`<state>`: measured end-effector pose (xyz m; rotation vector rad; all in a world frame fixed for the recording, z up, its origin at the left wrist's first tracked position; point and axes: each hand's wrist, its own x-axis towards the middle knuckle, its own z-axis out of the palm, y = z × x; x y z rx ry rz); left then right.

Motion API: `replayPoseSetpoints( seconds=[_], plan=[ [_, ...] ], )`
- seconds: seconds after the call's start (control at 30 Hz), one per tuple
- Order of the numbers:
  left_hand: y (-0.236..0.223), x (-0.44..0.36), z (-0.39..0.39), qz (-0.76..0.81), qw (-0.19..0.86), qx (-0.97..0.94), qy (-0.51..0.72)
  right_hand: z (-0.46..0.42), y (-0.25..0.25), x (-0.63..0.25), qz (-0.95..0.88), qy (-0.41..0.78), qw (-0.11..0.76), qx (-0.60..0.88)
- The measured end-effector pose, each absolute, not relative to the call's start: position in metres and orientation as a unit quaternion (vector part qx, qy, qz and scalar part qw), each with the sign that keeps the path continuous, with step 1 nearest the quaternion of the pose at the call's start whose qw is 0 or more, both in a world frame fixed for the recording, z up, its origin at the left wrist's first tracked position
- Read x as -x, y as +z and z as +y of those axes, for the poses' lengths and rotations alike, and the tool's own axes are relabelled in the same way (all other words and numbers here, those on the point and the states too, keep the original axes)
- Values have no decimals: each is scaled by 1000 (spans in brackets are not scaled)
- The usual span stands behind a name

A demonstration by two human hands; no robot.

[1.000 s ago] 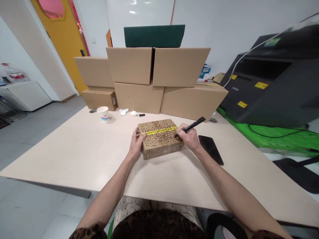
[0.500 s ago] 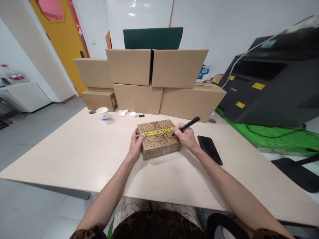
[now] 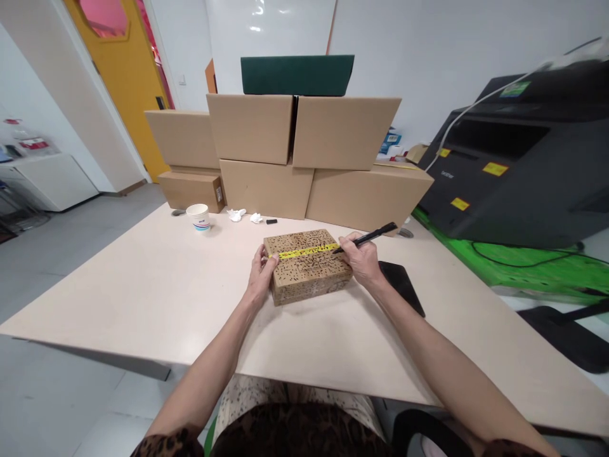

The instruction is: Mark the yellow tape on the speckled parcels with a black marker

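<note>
A small cardboard box [image 3: 309, 273] lies on the table in front of me, its top covered in black marks and crossed by a strip of yellow tape [image 3: 307, 252]. My left hand [image 3: 261, 271] grips the box's left end, thumb on top and fingers along the side. In my right hand [image 3: 361, 257] is a black marker pen [image 3: 378, 235], closed between thumb and fingers. Its tip points down at the right part of the top, by the tape; whether it touches, I cannot tell. A black pen cap [image 3: 271, 221] rests on the table behind the box.
A dark phone [image 3: 403, 289] lies right of my right hand. Stacked cartons [image 3: 259, 190] line the table's back, topped by a green box [image 3: 297, 76]. A paper cup [image 3: 198, 218] and crumpled tissues [image 3: 236, 215] stand back left. A large black printer [image 3: 499, 158] is at right.
My right hand and the marker pen have shifted slightly right and the pen leans lower, its tip now nearer the tape's right end. My left hand stays on the box.
</note>
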<state>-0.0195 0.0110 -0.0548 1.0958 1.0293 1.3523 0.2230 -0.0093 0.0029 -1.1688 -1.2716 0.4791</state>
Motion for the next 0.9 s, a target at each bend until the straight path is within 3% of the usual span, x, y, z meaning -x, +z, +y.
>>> replayPoseSetpoints(
  seconds=[0.17,0.3,0.43,0.57,0.73,0.9],
  plan=[
    [-53,19,10,432,536,-461,560,-9,8,-220,-612,203,543,539],
    [-52,19,10,430,541,-455,561,-7,11,-219,-581,195,580,536],
    [-52,19,10,428,540,-453,565,-4,9,-219,-604,181,547,550],
    [-53,20,10,427,534,-464,563,-4,8,-219,-587,191,572,540],
    [-54,20,12,427,535,-460,565,-2,9,-221,-632,190,523,539],
    [-53,18,12,428,547,-450,562,-10,-5,-261,-572,60,565,591]
  ],
)
